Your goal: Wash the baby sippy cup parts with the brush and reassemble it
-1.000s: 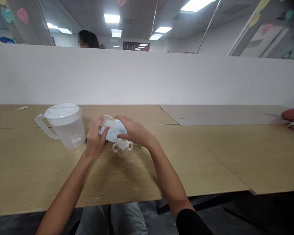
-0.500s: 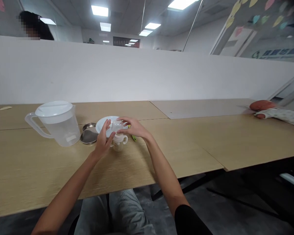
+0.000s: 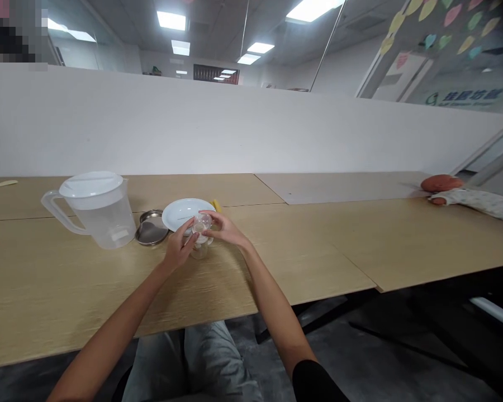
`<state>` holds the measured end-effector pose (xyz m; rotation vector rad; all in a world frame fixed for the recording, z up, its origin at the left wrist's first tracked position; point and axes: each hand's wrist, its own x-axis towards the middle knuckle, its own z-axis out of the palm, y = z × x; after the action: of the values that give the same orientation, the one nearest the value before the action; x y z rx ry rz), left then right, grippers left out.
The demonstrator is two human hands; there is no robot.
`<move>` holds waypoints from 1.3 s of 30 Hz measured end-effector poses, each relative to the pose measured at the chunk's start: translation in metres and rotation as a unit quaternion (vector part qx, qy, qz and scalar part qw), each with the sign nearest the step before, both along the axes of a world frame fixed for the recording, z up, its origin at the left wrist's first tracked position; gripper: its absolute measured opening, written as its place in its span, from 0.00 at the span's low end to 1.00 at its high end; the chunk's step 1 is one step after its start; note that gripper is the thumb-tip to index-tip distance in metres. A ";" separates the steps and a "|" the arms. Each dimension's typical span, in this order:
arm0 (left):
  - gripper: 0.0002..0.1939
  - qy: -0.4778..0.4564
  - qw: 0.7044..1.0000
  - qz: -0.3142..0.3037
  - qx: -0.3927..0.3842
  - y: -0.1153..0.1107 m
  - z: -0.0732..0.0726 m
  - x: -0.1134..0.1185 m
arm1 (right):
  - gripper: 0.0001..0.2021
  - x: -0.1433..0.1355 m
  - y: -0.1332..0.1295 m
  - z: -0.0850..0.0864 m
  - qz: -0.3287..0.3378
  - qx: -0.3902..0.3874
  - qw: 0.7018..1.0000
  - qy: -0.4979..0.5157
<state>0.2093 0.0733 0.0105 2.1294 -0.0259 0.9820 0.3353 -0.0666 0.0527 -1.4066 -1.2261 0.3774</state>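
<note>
A small clear cap (image 3: 202, 222) is held between my left hand (image 3: 180, 245) and my right hand (image 3: 226, 229), with the fingers of both closed around its sides. Directly below it stands a small transparent bottle (image 3: 199, 250) with a side handle, its top partly hidden by my fingers. Behind my hands lies a white plate (image 3: 180, 213). A shallow metal dish (image 3: 151, 229) is to the left of the plate.
A large lidded plastic pitcher (image 3: 109, 218) stands on the wooden table (image 3: 302, 245) at the left. Something yellow (image 3: 217, 206) lies by the plate's right edge. At the far right are a reddish object (image 3: 441, 183) and a patterned cloth (image 3: 478, 202). A white partition runs behind.
My hands have come closer together around the cap, and the cap is tilted differently and sits slightly lower. The view has shifted a little. The person behind the partition has moved left.
</note>
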 end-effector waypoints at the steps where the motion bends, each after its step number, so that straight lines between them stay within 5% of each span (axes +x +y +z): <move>1: 0.25 -0.003 1.000 -0.002 0.002 0.000 0.001 -0.001 | 0.31 -0.001 0.000 0.000 0.001 0.001 1.000 -0.001; 9: 0.24 0.012 0.999 0.017 0.038 0.002 -0.005 -0.008 | 0.32 -0.003 0.003 -0.008 0.015 -0.008 1.000 0.003; 14: 0.32 0.013 0.996 0.030 0.087 0.003 -0.013 -0.005 | 0.30 0.001 0.002 -0.011 -0.002 -0.021 0.999 -0.036; 31: 0.32 0.059 0.993 0.073 0.078 0.002 -0.015 -0.007 | 0.31 0.002 -0.002 -0.011 -0.010 -0.045 0.997 -0.058; 39: 0.30 0.036 0.997 0.022 0.060 -0.001 -0.017 -0.003 | 0.31 0.001 0.006 -0.019 -0.024 -0.026 0.999 -0.041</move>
<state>0.2061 0.0727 -0.0069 2.2825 -0.0009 0.9485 0.3360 -0.0605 0.0336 -1.5065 -1.2536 0.3228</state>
